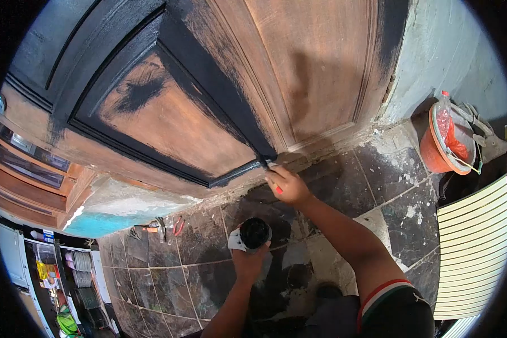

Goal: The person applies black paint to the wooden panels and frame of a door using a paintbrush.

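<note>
My right hand (287, 186) is closed round a paintbrush (266, 163), its dark bristles against the lower corner of a wooden door (180, 132). Black paint covers the frame and moulding round one panel; the panel's middle is mostly bare brown wood with a dark smear. Lower down, my left hand (249, 262) grips a round cup of black paint (254, 232) from below, with a white cloth or paper (235, 239) at its side. Another door panel (315, 62) to the right is largely bare wood.
An orange bucket (434, 149) holding a plastic bottle and a red bag stands at the right by the wall. Several hand tools (162, 228) lie on the dark tiled floor (200, 236). A cream ribbed panel (473, 248) is at the right; shelves with goods (79, 276) stand lower left.
</note>
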`<act>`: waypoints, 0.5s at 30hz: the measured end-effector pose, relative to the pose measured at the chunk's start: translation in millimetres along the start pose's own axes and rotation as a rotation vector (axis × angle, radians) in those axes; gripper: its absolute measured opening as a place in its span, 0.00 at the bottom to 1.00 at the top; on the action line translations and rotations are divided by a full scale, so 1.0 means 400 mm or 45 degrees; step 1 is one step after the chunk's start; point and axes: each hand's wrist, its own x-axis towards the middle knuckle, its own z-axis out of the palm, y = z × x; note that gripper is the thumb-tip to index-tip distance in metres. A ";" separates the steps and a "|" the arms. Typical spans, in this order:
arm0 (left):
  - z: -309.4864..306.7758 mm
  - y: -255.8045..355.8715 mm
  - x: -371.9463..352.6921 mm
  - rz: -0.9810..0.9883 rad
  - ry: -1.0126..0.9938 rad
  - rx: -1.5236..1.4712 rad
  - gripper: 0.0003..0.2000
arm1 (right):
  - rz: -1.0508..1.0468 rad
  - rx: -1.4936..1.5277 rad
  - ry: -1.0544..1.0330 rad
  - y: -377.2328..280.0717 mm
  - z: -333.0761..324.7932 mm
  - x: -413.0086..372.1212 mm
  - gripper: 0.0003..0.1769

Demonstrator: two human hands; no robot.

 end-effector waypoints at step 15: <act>0.001 0.014 -0.014 0.015 -0.008 0.233 0.33 | -0.110 -0.400 -0.718 -0.040 0.020 0.020 0.16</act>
